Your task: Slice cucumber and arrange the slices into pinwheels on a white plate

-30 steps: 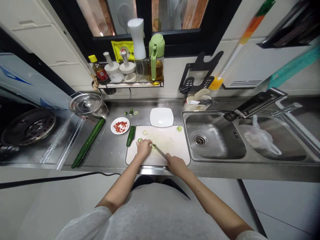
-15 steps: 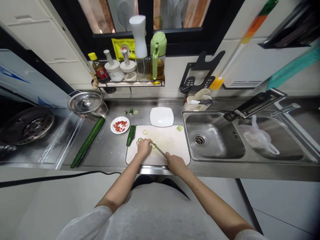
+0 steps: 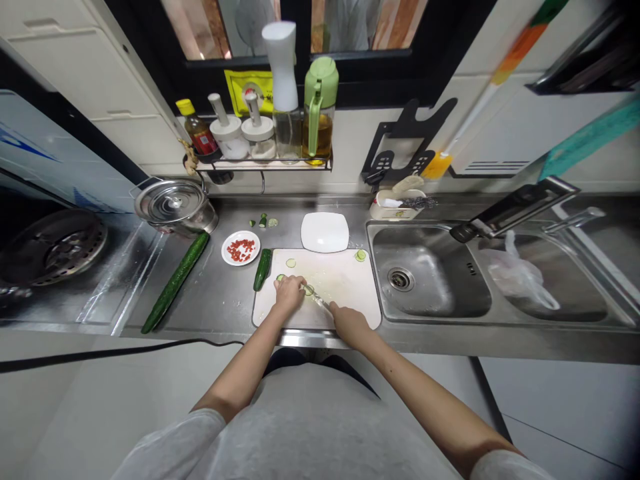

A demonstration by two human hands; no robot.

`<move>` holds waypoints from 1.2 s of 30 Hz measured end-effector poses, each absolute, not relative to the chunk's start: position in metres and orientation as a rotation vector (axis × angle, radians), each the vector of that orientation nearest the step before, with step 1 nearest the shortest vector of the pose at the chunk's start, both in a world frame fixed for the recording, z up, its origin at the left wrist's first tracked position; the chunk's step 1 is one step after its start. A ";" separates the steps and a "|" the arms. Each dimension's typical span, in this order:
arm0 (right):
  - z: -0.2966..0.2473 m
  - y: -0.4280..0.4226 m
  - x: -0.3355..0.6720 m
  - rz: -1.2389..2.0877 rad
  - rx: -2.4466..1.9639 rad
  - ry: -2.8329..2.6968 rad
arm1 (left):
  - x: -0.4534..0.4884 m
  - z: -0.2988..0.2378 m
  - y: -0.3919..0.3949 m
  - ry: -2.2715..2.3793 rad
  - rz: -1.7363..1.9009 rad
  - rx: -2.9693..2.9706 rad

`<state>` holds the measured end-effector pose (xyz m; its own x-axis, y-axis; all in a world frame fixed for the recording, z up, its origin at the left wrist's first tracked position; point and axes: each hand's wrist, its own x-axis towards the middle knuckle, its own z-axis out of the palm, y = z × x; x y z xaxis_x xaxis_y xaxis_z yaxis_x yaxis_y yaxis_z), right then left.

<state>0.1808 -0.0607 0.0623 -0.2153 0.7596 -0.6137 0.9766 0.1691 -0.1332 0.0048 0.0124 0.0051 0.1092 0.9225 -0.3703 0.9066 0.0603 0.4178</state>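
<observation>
A white cutting board (image 3: 345,277) lies on the steel counter. My left hand (image 3: 290,293) is closed over a cucumber piece (image 3: 281,277), mostly hidden beneath the fingers. In my right hand (image 3: 351,327) is a kitchen knife (image 3: 321,302), its blade angled toward the left fingertips. A pale cucumber slice (image 3: 309,291) lies by the blade. Farther back on the board rests a single round slice (image 3: 291,263), and a few slices (image 3: 361,255) sit at its back right corner. A short length of cucumber (image 3: 263,269) leans along the board's left edge.
Left of the board stand a plate (image 3: 225,251) of red chopped bits, a whole cucumber (image 3: 175,283) and a lidded steel pot (image 3: 173,203). A white dish (image 3: 325,232) touches the board's back edge. The sink (image 3: 430,280) is at the right; a seasoning rack (image 3: 265,165) hangs behind.
The knife blade has tilted a little, showing more of its face and the slice beside it. Both hands stay nearly in place; the view has shifted slightly.
</observation>
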 end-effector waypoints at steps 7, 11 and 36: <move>0.065 -0.059 0.180 -0.711 1.631 2.040 | 0.005 0.007 0.012 1.784 0.033 1.844; 0.061 -0.063 0.182 -0.700 1.640 2.050 | 0.005 0.007 0.012 1.790 0.027 1.852; 0.055 -0.089 0.230 -0.680 1.823 1.989 | 0.023 0.010 0.005 1.835 0.070 1.931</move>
<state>0.2300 -0.0887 0.0549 -0.1051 0.8212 -0.5608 0.9927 0.0533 -0.1081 0.0230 0.0048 0.0105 0.1030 0.9544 -0.2801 0.9302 0.0074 0.3671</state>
